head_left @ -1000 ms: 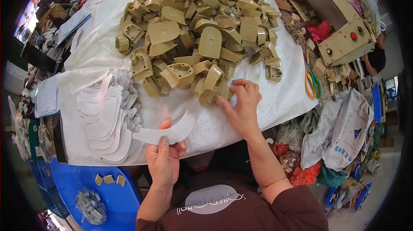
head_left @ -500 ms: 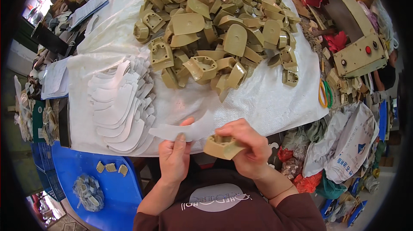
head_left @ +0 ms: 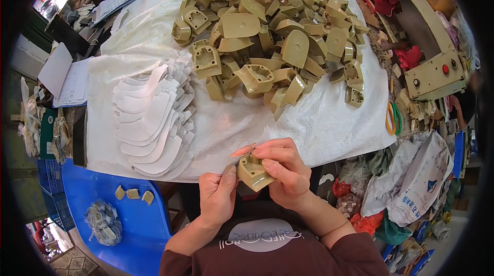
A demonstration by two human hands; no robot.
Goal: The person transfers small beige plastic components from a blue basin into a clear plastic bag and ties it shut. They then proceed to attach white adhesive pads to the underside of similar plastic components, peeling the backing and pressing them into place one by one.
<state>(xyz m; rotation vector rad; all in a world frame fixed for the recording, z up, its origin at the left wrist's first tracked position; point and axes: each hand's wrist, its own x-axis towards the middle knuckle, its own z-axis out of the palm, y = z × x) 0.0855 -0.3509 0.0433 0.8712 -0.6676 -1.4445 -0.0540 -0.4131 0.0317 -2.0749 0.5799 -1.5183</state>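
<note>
Right hand [head_left: 283, 175] and left hand [head_left: 218, 196]: both gripping one olive heel block [head_left: 252, 172] just off the worktop's [head_left: 319, 127] near edge. Heap of blocks [head_left: 272, 34] well beyond. Fanned white liners [head_left: 152, 119] to the left. Blue bin [head_left: 128, 224] below.

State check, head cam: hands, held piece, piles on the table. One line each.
Left hand: closed on the held block's left edge.
Right hand: gripping the block from the right, fingers curled over it.
Olive-tan moulded plastic heel block: held off the table between both hands, hollow side up.
Heap of olive-tan heel blocks: loose, jumbled pile.
White curved flat cut-outs: fanned, overlapping stack, lying flat.
White woven sheet: spread over the table.
</note>
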